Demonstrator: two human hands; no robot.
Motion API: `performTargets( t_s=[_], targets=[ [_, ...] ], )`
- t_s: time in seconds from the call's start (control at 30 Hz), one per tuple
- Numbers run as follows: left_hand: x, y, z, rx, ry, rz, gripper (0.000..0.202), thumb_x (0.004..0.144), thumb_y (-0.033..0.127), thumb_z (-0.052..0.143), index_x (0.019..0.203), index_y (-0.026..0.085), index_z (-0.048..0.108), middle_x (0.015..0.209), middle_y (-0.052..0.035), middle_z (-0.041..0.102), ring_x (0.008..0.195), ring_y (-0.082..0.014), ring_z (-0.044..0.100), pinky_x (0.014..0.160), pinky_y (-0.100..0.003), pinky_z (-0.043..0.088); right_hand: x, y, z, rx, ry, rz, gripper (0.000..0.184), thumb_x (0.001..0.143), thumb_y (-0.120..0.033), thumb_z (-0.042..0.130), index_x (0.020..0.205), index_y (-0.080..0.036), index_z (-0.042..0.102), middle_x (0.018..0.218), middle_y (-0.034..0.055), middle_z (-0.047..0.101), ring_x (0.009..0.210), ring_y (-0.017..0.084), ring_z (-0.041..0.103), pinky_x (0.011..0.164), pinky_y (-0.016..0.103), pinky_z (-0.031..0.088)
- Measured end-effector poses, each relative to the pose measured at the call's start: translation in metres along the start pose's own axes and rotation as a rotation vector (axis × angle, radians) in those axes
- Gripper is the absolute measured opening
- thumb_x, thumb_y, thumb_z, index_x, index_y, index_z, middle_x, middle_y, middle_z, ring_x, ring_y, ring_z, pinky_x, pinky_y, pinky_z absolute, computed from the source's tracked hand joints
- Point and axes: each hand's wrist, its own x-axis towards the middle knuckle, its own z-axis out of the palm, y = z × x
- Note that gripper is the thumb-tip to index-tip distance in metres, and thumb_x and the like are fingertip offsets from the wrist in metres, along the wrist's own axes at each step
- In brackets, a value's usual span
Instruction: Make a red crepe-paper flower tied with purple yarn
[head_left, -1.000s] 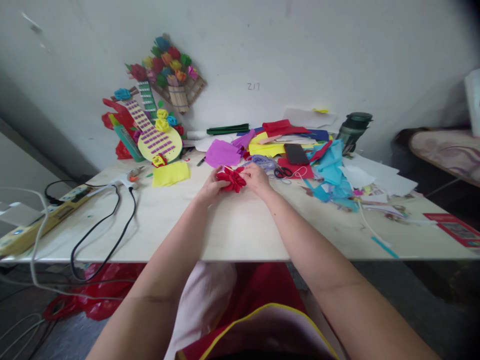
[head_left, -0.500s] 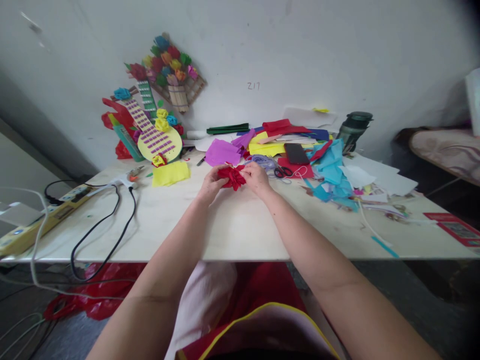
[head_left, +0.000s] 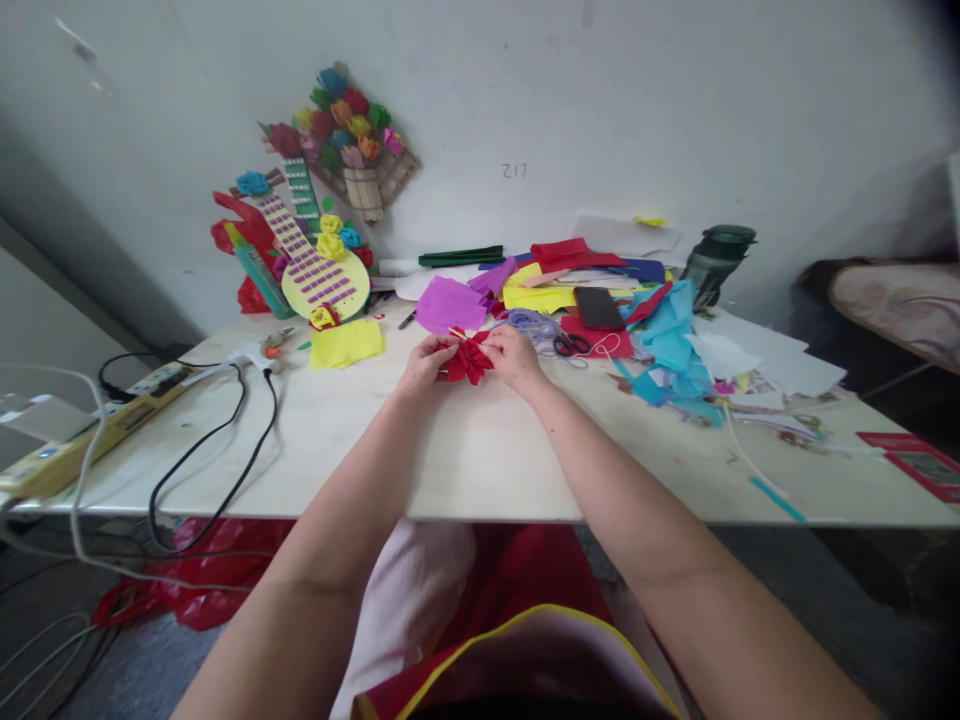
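Observation:
A red crepe-paper flower [head_left: 469, 362] with pointed petals is held between my two hands, over the middle of the table. My left hand [head_left: 427, 366] pinches its left side between thumb and fingers. On the opposite side, my right hand [head_left: 513, 354] has its fingertips closed on the petals. A small pale yellow piece shows at the flower's top, too small to make out. Just behind the hands lie purple paper [head_left: 450, 304] and a coil of lilac cord [head_left: 531, 324]. Black-handled scissors [head_left: 571, 345] rest to the right of my right hand.
A hot glue gun [head_left: 255, 356] with a black cord lies left, near a yellow power strip [head_left: 97, 436]. Yellow paper [head_left: 346, 344], a phone [head_left: 598, 308], blue paper scraps [head_left: 671, 345] and a dark bottle [head_left: 718, 264] surround the work. A flower-decorated paper guitar [head_left: 324, 284] leans at the wall.
The flower has been turned between my fingers, so its petals spread more and a pale yellow piece shows at its top. The whole view has shifted slightly.

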Motion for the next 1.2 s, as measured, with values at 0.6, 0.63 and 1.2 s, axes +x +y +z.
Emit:
performTargets(
  t_s=[0.6,0.63,1.2],
  targets=[
    [0.000,0.006,-0.005,-0.074,0.010,-0.092,0.026,0.050,0.010,0.057,0.074,0.014,0.064,0.058,0.0003,0.061,0.048,-0.0119,0.053,0.045,-0.023,0.042,-0.003,-0.002,-0.001,0.032,-0.085,-0.145,0.016,0.079,-0.023,0.056,0.073,-0.020,0.070,0.085,0.0042,0.060,0.073,0.014,0.054,0.066,0.027,0.043],
    [0.000,0.005,-0.005,-0.080,0.004,-0.093,0.028,0.049,0.009,0.056,0.076,0.014,0.064,0.058,0.0004,0.061,0.047,-0.0116,0.053,0.046,-0.023,0.042,-0.003,-0.003,-0.001,0.028,-0.090,-0.152,0.016,0.079,-0.023,0.056,0.073,-0.020,0.070,0.085,0.0041,0.060,0.074,0.014,0.054,0.066,0.027,0.043],
    [0.004,-0.002,-0.007,0.004,-0.090,-0.101,0.025,0.061,0.029,0.072,0.052,0.014,0.054,0.043,0.0002,0.049,0.039,-0.0079,0.040,0.042,-0.024,0.028,-0.007,-0.012,-0.003,-0.049,-0.111,-0.138,0.015,0.079,-0.021,0.056,0.076,-0.020,0.070,0.095,0.0042,0.063,0.083,0.017,0.057,0.071,0.029,0.044]
  ],
)
